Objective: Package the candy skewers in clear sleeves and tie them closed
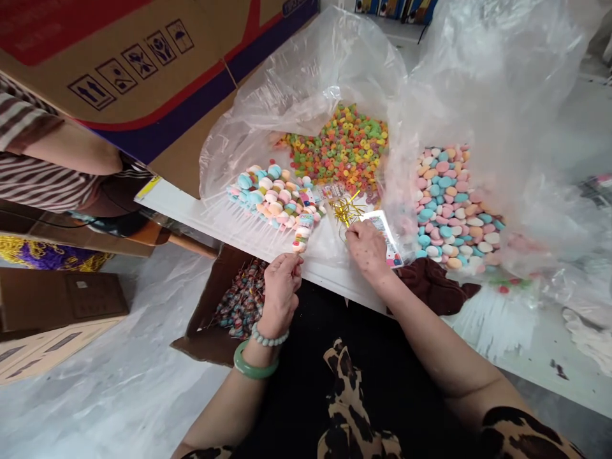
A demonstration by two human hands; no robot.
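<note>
My left hand (281, 287) grips the lower end of a stick threaded with pastel round candies (303, 233), which points up and away from me. My right hand (366, 248) pinches a transparent printed candy wrapper (384, 236), with a bunch of gold twist ties (347, 211) just beyond the fingers. Further skewers of pastel candies (272, 197) lie side by side on the white table (191, 220). Behind them is a heap of multicoloured ring candies (340, 150). A heap of pastel round candies (452, 204) sits to the right, partly veiled by plastic film.
Transparent plastic sheeting (306, 83) surrounds the candy heaps. Below the table edge, an open cardboard box (241, 299) holds many wrapped candy sticks. A co-worker's striped sleeve and arm (48, 153) reach in at the left, under a large printed carton (129, 64).
</note>
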